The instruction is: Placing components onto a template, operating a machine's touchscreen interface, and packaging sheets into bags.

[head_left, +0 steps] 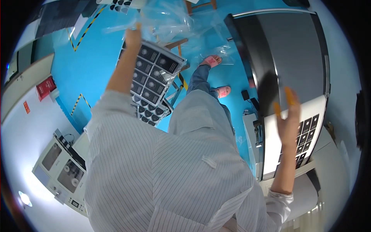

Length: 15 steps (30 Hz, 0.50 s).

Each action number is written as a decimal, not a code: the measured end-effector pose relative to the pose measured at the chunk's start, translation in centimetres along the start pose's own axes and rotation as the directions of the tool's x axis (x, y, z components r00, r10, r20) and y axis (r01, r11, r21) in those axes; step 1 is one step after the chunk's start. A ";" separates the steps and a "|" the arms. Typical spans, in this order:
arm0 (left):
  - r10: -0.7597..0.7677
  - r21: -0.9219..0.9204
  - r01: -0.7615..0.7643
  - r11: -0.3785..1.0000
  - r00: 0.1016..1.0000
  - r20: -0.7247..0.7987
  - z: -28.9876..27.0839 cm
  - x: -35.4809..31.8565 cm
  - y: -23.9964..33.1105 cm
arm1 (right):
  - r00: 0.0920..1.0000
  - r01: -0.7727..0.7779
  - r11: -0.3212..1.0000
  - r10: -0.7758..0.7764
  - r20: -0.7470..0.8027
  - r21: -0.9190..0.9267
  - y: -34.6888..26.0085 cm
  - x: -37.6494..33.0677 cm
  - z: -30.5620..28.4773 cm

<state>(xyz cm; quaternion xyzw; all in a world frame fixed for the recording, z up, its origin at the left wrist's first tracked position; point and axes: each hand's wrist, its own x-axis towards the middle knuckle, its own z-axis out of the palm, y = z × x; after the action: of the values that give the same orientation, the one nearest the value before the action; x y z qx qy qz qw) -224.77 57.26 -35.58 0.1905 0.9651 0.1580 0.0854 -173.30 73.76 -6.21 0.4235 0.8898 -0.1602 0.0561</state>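
My left hand is stretched out at the upper left, its fingers closed at the edge of a crumpled clear plastic film. Just below it lies a stack of sheets printed with black rectangular labels, partly under my forearm. My right hand hangs over a large machine bed, its fingers apart and holding nothing. Orange finger covers show on its fingertips. Beneath that hand is a white sheet carrying rows of black labels, partly hidden by my forearm.
Sheets with round black shapes sit under the label stack. Wooden stool legs stand behind it on the blue floor, which has yellow-black tape. A grey machine stands lower left; a red box is at far left.
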 end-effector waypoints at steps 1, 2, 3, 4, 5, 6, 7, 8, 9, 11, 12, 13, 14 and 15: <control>0.161 -0.100 -0.137 0.985 0.943 0.291 -3.1 -5.0 2.1 | 0.993 0.103 0.992 -0.106 0.045 0.069 -2.2 0.9 1.7; 0.300 -0.169 -0.262 0.950 0.916 0.265 -3.6 -8.1 -0.5 | 0.971 0.221 0.950 -0.237 0.045 0.221 -5.1 2.4 3.0; 0.601 -0.374 -0.481 0.793 0.715 0.357 -5.1 -11.2 0.1 | 0.953 0.276 0.936 -0.296 0.060 0.218 -7.4 3.1 4.6; 0.677 -0.331 -0.591 0.736 0.615 0.405 -5.6 -12.9 0.5 | 0.940 0.286 0.924 -0.322 0.112 0.254 -9.2 3.8 6.1; 0.730 -0.294 -0.690 0.662 0.505 0.460 -5.9 -13.9 0.5 | 0.922 0.292 0.911 -0.349 0.166 0.293 -10.7 4.3 8.0; 0.717 -0.284 -0.679 0.677 0.521 0.463 -5.9 -14.2 0.2 | 0.911 0.303 0.893 -0.374 0.174 0.333 -12.0 4.7 10.2; 0.748 -0.253 -0.732 0.633 0.492 0.446 -5.8 -13.9 0.1 | 0.903 0.305 0.879 -0.389 0.181 0.367 -13.1 5.3 12.2; 0.776 -0.222 -0.780 0.586 0.460 0.432 -5.7 -13.6 0.0 | 0.899 0.308 0.877 -0.395 0.188 0.368 -14.2 5.8 13.7; 0.744 -0.229 -0.752 0.618 0.466 0.478 -5.5 -13.1 0.6 | 0.892 0.247 0.889 -0.364 0.267 0.385 -14.9 6.3 15.1; 0.745 -0.254 -0.764 0.593 0.401 0.533 -5.4 -12.1 1.1 | 0.874 0.184 0.899 -0.334 0.352 0.396 -16.1 6.9 17.4; 0.742 -0.270 -0.779 0.566 0.338 0.579 -5.2 -11.7 0.9 | 0.856 0.143 0.902 -0.319 0.407 0.406 -16.5 7.1 18.3; 0.796 -0.264 -0.828 0.495 0.311 0.518 -4.9 -11.5 0.8 | 0.835 0.100 0.905 -0.302 0.460 0.413 -16.9 7.3 19.1; 0.794 -0.264 -0.826 0.498 0.311 0.523 -4.4 -11.5 0.1 | 0.833 0.097 0.904 -0.303 0.463 0.416 -17.2 7.3 20.1; 0.830 -0.272 -0.836 0.476 0.325 0.453 -4.1 -11.8 -0.7 | 0.826 0.141 0.899 -0.337 0.451 0.414 -17.4 7.3 20.9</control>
<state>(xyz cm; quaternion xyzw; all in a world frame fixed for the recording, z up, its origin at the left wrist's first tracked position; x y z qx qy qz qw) -215.16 50.91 -30.76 0.6929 0.6655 0.1144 0.2529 -192.13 61.89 -23.48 0.2515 0.8437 -0.4344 0.1904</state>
